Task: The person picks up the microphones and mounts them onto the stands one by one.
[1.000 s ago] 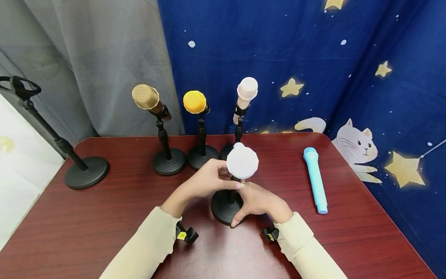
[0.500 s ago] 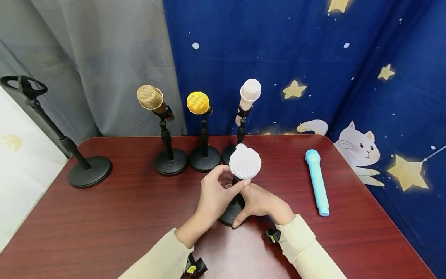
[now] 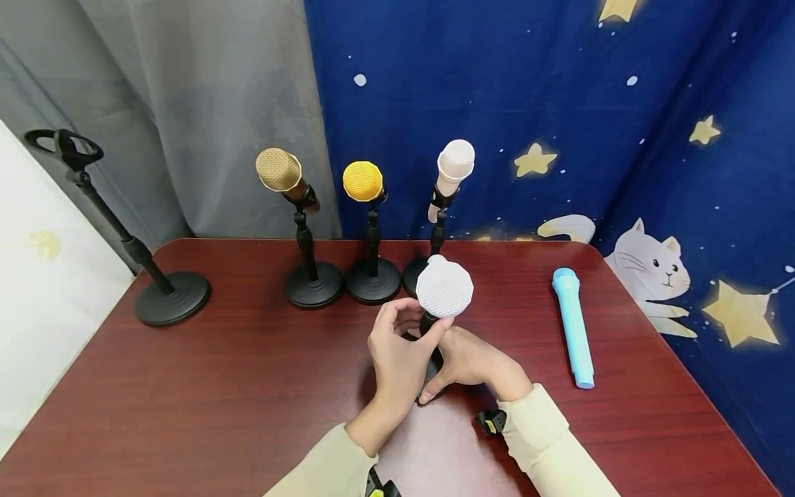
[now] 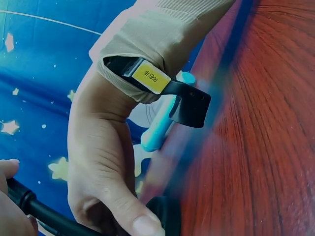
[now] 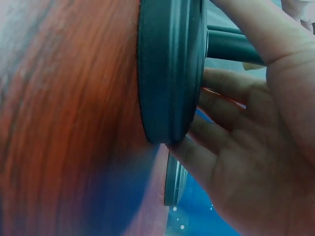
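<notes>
A microphone with a white mesh head (image 3: 444, 288) is mounted on a black microphone stand (image 3: 430, 324) in the middle of the table. My left hand (image 3: 400, 352) holds the stand's upper pole just under the head, thumb in front and fingers behind. My right hand (image 3: 473, 355) grips the round base, which the hands partly cover in the head view. Up close in the right wrist view, the base (image 5: 170, 73) is upright on the wood, with fingers along its rim. In the left wrist view, the pole (image 4: 54, 216) runs from the left fingers toward the right hand.
Behind stand gold (image 3: 279, 170), yellow (image 3: 363, 181) and white (image 3: 456, 161) microphones on black stands. A bare stand with a ring clip (image 3: 172, 298) is at the left. A light blue microphone (image 3: 574, 328) lies on the right side of the table (image 3: 248, 414). Curtains hang beyond the back edge.
My left hand has turned more upright and come round the front of the pole, its forearm swinging right and nearer. The right hand stays at the base. The head view has shifted slightly.
</notes>
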A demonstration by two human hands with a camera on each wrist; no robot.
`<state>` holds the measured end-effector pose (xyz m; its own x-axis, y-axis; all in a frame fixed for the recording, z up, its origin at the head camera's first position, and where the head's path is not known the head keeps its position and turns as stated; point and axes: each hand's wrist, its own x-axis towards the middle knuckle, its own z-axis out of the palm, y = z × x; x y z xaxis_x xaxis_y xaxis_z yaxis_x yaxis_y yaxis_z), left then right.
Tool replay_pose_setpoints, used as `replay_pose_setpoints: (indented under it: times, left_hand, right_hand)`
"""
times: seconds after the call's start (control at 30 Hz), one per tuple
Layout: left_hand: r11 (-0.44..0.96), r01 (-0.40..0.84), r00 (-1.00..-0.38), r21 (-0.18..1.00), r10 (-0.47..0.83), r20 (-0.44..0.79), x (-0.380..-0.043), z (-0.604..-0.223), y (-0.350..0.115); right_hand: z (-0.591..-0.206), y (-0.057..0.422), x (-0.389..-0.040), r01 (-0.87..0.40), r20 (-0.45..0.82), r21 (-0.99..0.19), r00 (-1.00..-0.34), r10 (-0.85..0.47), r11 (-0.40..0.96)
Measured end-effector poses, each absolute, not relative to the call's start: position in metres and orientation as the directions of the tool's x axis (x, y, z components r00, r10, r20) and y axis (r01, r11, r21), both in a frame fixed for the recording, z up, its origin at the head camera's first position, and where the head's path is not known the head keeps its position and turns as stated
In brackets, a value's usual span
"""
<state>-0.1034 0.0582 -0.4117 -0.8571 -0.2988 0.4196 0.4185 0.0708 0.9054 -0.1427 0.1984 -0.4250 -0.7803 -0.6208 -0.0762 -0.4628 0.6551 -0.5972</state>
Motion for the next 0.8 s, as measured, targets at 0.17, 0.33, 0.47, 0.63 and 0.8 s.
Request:
replay_pose_setpoints:
  times: [0.17, 0.33, 0.47, 0.63, 0.8]
  left_hand:
    - [0.107, 0.410, -0.847, 0.906, -0.323, 0.422, -0.105, -0.412, 0.060]
    - [0.118, 0.414, -0.841, 0.902, -0.330, 0.429, -0.106, -0.413, 0.061]
    - [0.114, 0.426, -0.837, 0.897, -0.326, 0.439, -0.107, -0.415, 0.061]
    - [0.120, 0.433, -0.842, 0.893, -0.299, 0.449, -0.107, -0.416, 0.058]
    - [0.120, 0.439, -0.859, 0.890, -0.232, 0.455, -0.109, -0.418, 0.051]
  right_hand:
    - [-0.425, 0.198, -0.143, -0.470, -0.062, -0.599, -0.780, -0.622, 0.648]
    - [-0.424, 0.197, -0.143, -0.467, -0.072, -0.601, -0.777, -0.626, 0.649]
    - [-0.424, 0.198, -0.143, -0.463, -0.075, -0.600, -0.779, -0.622, 0.652]
    - [-0.425, 0.199, -0.143, -0.466, -0.074, -0.594, -0.780, -0.621, 0.656]
    - [-0.425, 0.198, -0.143, -0.468, -0.072, -0.588, -0.782, -0.619, 0.660]
